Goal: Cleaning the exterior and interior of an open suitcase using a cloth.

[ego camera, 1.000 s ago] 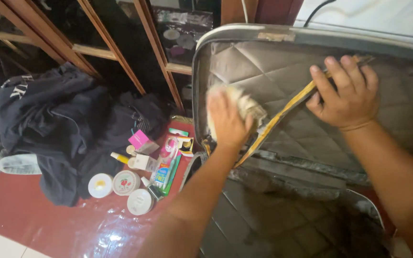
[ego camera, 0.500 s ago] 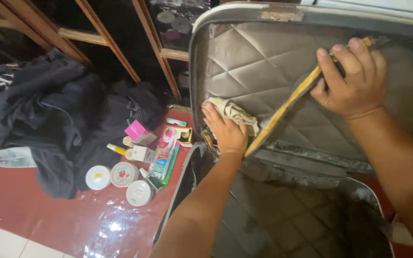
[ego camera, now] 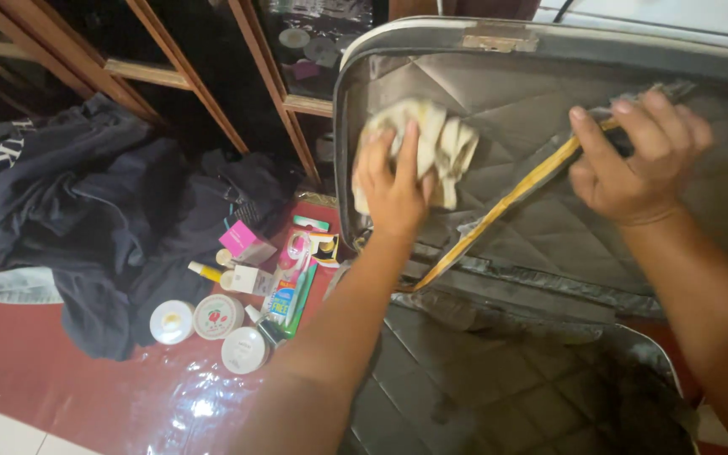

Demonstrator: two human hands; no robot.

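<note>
An open grey suitcase stands before me, its quilted lid (ego camera: 541, 93) upright and its base lining (ego camera: 499, 379) below. My left hand (ego camera: 393, 181) presses a crumpled cream cloth (ego camera: 440, 139) against the upper left of the lid lining. My right hand (ego camera: 642, 160) grips the upper end of a yellow strap (ego camera: 499, 211) that runs diagonally down across the lid to its lower left.
A pile of dark clothes (ego camera: 77, 211) lies on the red floor at left. Round white jars (ego camera: 204, 324), a pink box (ego camera: 246, 243) and toothbrush packets (ego camera: 290, 286) sit beside the suitcase. Wooden shelf frames (ego camera: 179, 67) stand behind.
My left hand has moved the cloth up from the lower left of the lid lining to its upper left. My right hand keeps hold of the strap.
</note>
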